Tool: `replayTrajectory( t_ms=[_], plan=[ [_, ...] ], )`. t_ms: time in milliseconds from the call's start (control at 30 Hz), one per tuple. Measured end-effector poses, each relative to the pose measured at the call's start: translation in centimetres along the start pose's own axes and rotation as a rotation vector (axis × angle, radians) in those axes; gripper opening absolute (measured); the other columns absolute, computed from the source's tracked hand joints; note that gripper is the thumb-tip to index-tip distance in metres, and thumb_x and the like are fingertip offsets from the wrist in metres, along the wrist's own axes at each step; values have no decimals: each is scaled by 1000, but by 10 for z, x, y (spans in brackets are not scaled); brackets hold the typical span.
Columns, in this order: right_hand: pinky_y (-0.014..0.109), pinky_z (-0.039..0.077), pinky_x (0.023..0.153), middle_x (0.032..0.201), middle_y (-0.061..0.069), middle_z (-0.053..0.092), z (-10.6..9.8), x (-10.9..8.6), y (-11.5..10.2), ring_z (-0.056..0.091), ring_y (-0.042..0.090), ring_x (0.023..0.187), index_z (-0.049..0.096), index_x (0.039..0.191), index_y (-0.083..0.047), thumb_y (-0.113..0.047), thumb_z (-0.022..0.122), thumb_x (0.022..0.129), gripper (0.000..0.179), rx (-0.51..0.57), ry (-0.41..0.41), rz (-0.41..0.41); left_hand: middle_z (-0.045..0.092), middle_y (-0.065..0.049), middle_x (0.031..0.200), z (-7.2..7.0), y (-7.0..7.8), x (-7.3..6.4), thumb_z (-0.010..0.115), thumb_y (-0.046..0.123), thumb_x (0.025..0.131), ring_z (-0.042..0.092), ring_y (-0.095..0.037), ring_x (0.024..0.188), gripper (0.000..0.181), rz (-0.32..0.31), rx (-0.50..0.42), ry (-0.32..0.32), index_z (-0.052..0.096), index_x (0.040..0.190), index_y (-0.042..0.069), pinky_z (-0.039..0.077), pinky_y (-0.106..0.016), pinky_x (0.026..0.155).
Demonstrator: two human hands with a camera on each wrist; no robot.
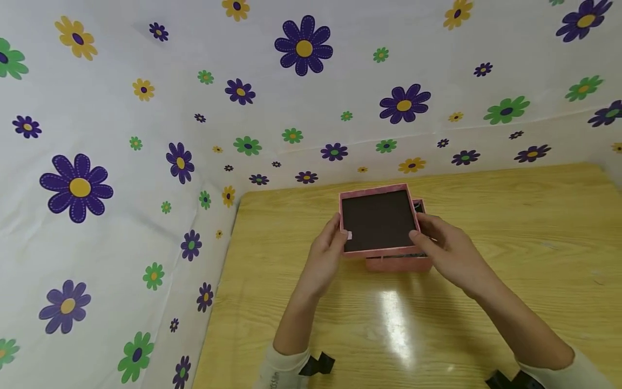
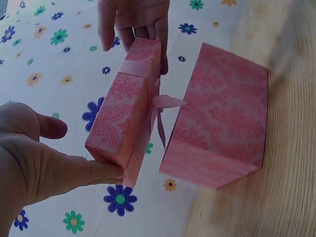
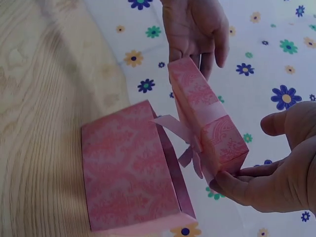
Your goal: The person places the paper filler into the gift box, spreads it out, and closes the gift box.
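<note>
A pink patterned box lid (image 1: 379,252) is held up between both hands, its dark inside (image 1: 379,220) facing the head camera. My left hand (image 1: 320,256) holds its left side, the thumb by a small white tag (image 1: 349,235). At the right side my right hand (image 1: 449,248) holds the lid, with fingers underneath. On the lid's underside hangs a pink ribbon bow (image 2: 167,101). Just below the lid stands the matching pink box (image 3: 131,168), apart from it in the wrist views. Most of the box's contents are hidden by the lid in the head view.
The box stands on a light wooden table (image 1: 510,232). A white flower-print cloth (image 1: 272,119) hangs along the table's back and left sides. Black straps (image 1: 318,364) are at the cuffs of both sleeves.
</note>
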State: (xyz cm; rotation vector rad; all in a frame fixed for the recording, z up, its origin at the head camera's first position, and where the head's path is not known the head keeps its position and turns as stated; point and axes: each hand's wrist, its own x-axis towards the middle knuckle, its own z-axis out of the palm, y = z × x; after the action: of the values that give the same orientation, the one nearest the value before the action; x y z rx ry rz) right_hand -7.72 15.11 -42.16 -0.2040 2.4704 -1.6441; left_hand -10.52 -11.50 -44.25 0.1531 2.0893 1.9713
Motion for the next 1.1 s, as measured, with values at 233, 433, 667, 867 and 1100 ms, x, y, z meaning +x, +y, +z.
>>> replayTrajectory(
  t_ms=[233,433,667,867,1100],
  plan=[
    [7,47,82,140,28,61,-12,-3,13,64,37,122,50,152,3,-28,57,111,51,-47,167,6,24,-13,174,17,-2,9,47,22,113,29,-22,158,64,105,4,-37,20,169,6,31,-38,124],
    [12,52,75,139,26,59,-16,-1,18,64,0,98,38,164,-8,-24,55,112,57,-7,265,13,27,-10,170,23,-3,15,51,17,112,30,-18,158,68,242,35,-4,17,170,9,36,-32,120],
    [12,55,82,145,23,50,-15,-3,15,65,0,105,34,168,-16,-30,48,114,57,92,251,-40,37,-12,154,24,0,13,48,25,114,40,-24,150,59,342,111,50,30,168,15,44,-35,116],
    [18,55,91,144,13,50,-16,-4,15,66,6,118,42,163,-13,-30,47,114,53,348,232,-85,41,-10,159,18,2,9,47,20,114,47,-26,145,48,454,116,70,46,161,12,46,-41,115],
    [26,55,99,143,14,47,-17,-6,8,66,22,121,52,145,-3,-32,38,117,43,687,187,-155,26,-5,173,19,3,3,41,50,113,36,-26,155,56,416,62,19,46,154,12,39,-47,119]
  ],
)
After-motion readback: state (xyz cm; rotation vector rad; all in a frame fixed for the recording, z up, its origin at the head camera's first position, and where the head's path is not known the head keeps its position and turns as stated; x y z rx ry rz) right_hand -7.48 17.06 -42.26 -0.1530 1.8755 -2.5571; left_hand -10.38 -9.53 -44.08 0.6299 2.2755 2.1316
